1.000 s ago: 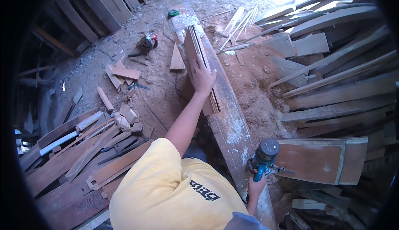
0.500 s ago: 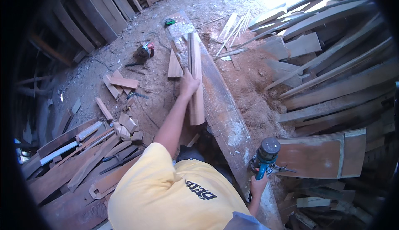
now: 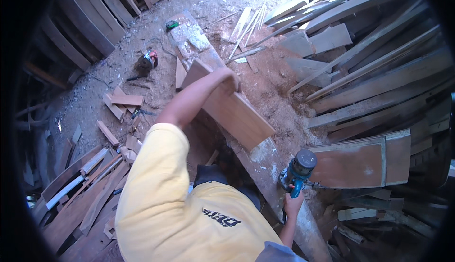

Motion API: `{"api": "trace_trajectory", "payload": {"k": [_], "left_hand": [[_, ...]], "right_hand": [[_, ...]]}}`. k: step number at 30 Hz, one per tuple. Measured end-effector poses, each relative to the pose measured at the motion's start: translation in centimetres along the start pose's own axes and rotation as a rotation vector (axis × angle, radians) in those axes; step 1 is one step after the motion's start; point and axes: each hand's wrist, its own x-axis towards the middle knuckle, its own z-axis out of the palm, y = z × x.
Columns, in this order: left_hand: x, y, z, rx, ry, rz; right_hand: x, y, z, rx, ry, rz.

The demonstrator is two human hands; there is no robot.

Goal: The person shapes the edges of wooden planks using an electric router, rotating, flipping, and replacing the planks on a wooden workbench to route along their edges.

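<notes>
My left hand (image 3: 230,79) is closed over the far edge of a flat brown wooden board (image 3: 237,115), its fingers mostly hidden behind the board. The board's broad face is turned toward me, and it lies across the long, dusty bench plank (image 3: 270,160). At the near right, my right hand (image 3: 293,204) grips the handle of a teal router (image 3: 303,163) with a dark round top. The router sits upright on the plank, apart from the board.
A green tape measure (image 3: 172,24) rests at the plank's far end. On the dirt floor to the left lie a red-and-black power tool (image 3: 148,60) and wood offcuts (image 3: 127,100). Long curved boards (image 3: 379,91) are piled at right, near a panel (image 3: 353,162).
My left hand has turned the board from a narrow grooved edge to its broad face, and brought it nearer and across the plank. The right hand keeps its hold on the router.
</notes>
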Motion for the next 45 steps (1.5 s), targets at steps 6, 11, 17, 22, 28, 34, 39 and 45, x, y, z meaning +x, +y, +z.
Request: {"api": "trace_trajectory", "payload": {"k": [6,11,17,22,28,34,39,45], "left_hand": [[4.9,9.2,10.0,0.38,0.736,-0.116],[1.3,12.4,16.9,0.678,0.552,0.316],[5.7,9.1,10.2,0.947,0.782,0.411],[5.7,7.7,6.4,0.98,0.444,0.417],[9.3,1.9,6.3,1.298,0.504,0.459],[6.1,-1.2,4.3,1.145,0.424,0.601],[5.6,4.3,7.9,0.872,0.471,0.593],[13.6,8.8,17.3,0.574,0.958,0.491]], "right_hand": [[0.1,0.7,0.6,-0.005,0.07,0.03],[0.9,0.2,0.7,-0.003,0.104,-0.011],[1.2,-1.0,1.4,0.132,0.099,0.113],[0.7,-1.0,2.4,0.091,0.082,0.077],[0.4,-1.6,3.0,0.059,0.074,0.135],[1.1,-1.0,2.7,-0.031,0.082,0.101],[0.5,0.3,1.8,-0.015,0.129,0.107],[-0.2,5.4,2.2,-0.111,0.188,-0.016]]}}
